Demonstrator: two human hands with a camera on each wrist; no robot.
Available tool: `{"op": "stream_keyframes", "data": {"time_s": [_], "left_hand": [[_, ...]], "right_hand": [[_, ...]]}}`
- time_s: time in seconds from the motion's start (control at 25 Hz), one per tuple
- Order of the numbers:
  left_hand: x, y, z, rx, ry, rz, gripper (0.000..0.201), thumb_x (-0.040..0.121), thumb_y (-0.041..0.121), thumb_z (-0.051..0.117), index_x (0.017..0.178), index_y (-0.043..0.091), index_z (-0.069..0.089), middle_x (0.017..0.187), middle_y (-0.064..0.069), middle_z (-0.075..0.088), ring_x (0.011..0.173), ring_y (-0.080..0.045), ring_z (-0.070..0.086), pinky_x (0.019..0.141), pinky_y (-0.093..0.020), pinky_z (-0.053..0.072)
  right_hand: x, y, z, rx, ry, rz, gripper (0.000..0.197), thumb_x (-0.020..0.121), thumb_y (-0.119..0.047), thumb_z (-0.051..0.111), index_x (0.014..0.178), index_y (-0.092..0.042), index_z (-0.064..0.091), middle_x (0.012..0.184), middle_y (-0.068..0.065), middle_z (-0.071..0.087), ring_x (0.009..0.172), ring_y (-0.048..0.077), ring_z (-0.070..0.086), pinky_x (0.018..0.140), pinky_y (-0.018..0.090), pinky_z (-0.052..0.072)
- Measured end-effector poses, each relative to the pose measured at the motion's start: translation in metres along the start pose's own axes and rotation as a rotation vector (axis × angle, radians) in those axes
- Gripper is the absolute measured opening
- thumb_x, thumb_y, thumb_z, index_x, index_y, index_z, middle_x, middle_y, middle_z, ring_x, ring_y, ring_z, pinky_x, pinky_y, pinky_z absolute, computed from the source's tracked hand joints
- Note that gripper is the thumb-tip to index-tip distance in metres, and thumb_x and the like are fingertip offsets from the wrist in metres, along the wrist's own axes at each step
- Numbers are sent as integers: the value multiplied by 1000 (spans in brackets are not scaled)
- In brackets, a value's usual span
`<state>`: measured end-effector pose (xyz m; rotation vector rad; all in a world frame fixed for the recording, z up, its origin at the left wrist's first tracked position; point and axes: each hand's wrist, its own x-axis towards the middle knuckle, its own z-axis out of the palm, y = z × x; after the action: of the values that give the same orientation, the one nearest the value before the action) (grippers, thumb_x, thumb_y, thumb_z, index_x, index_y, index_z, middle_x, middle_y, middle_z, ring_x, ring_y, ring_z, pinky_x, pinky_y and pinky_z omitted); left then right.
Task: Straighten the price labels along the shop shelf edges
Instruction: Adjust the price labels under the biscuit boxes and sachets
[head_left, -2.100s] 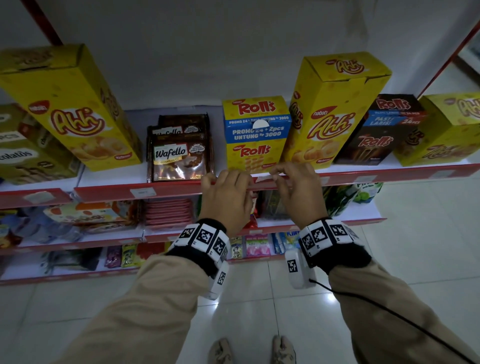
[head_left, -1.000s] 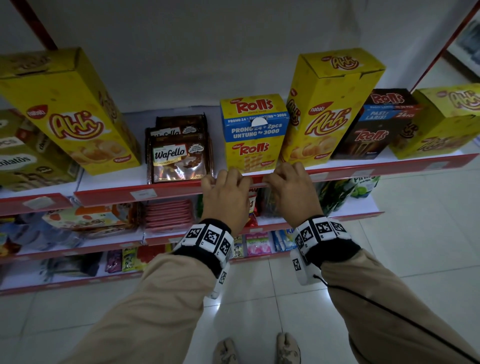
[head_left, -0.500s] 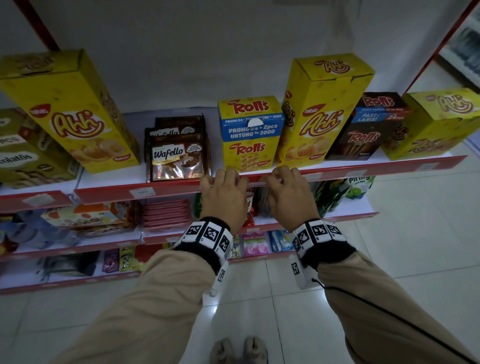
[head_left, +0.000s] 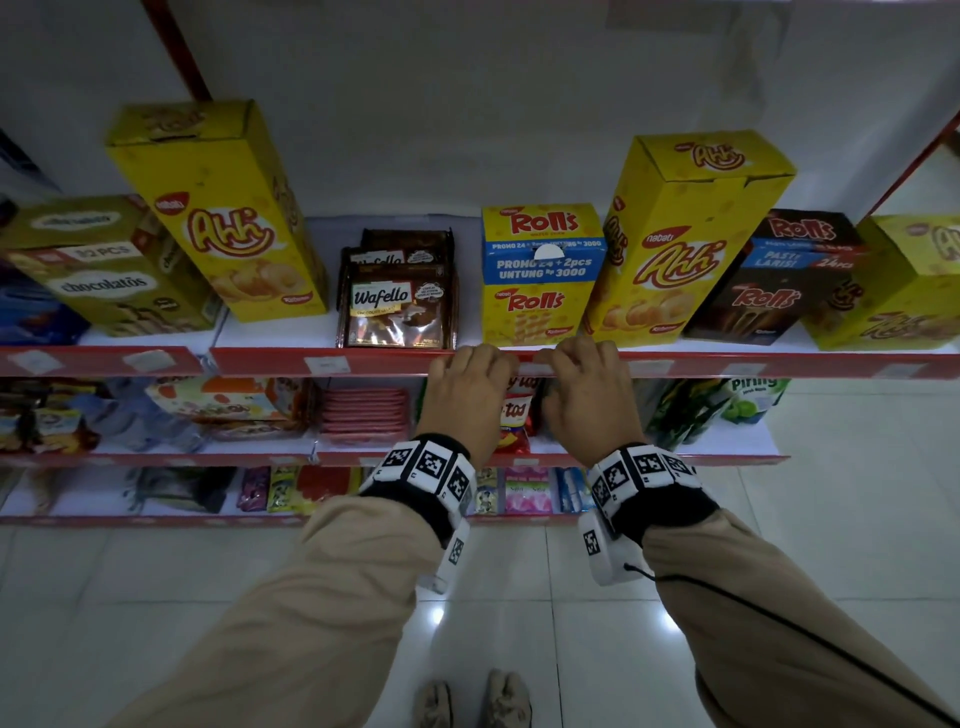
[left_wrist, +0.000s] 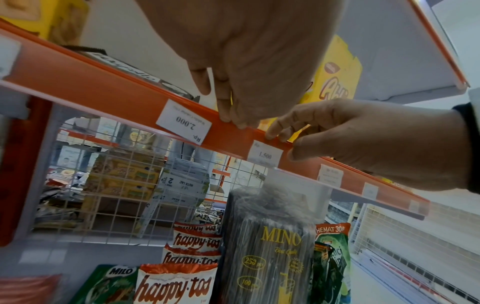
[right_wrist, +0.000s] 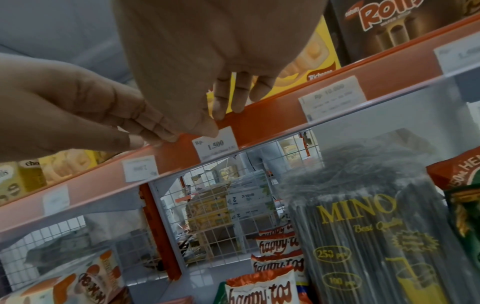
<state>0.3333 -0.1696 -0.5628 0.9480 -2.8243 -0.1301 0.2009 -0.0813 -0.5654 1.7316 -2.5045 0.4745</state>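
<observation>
Two hands (head_left: 470, 397) (head_left: 589, 402); price label (head_left: 536, 369) between them

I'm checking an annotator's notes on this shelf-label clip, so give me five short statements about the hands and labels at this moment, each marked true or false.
1. The left hand and right hand both touch the red shelf-edge strip below the yellow Rolls box. True.
2. The 1.500 label sits at the right hand's thumb. True.
3. The 2.000 label reads the same way up as the 1.500 label. False: it sits upside down and tilted.
4. The left hand holds a Wafello pack. False: the pack stands untouched on the shelf, left of that hand.
5. Happy Tos bags sit on the shelf below. True.
</observation>
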Motion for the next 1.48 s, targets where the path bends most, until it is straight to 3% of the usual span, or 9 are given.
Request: {"op": "stream_keyframes", "data": {"time_s": [0.28,0.52,0.68,0.8,1.0,1.2,1.48], "left_hand": [[-25,-38,-4,-16,-6,-25,66,73,3,56,136,13,44,133,-5,46,119,-25,41,94,-34,32],[-40,-66,-8,142,-61,-47,71,80,18,61,145,11,32,134,-11,40,119,-28,36,97,-38,35],[-38,-77,-10,113,-38,13,64,79,16,59,141,12,40,132,-9,45,119,-27,41,98,-39,34],[-31,-82,-13,61,-27,25,58,78,12,55,135,13,46,128,-7,48,116,-27,43,92,-38,34],[-29,-88,-14,38,-60,61,57,81,15,52,137,13,44,127,-8,47,115,-26,41,90,-36,35],[-25,-90,-14,28,-64,81,48,80,21,53,127,14,50,122,-7,45,112,-26,39,85,-36,38],[-23,-96,-17,65,-64,114,41,83,26,51,123,17,50,123,-5,44,114,-26,38,87,-37,33]], "right_hand": [[13,-31,6,12,-28,-80,38,74,-12,58,112,-11,63,115,10,58,108,35,48,83,44,40],[17,-55,15,-34,-62,-28,36,74,-16,56,109,-12,59,113,10,55,105,32,46,82,40,38],[17,-64,16,52,10,-12,29,74,-10,58,102,-6,63,105,13,60,100,34,51,81,39,42],[19,-80,21,136,51,-60,28,75,-6,61,101,-2,66,101,16,65,97,34,56,82,38,47],[18,-97,27,128,96,-65,31,66,1,65,98,1,66,92,18,66,90,35,58,78,37,49],[24,-100,32,61,43,-14,35,71,-4,59,105,-3,66,100,16,64,96,35,52,84,40,44],[29,-106,37,-13,81,26,23,71,-7,64,93,-2,67,94,21,62,90,38,53,77,42,46]]}}
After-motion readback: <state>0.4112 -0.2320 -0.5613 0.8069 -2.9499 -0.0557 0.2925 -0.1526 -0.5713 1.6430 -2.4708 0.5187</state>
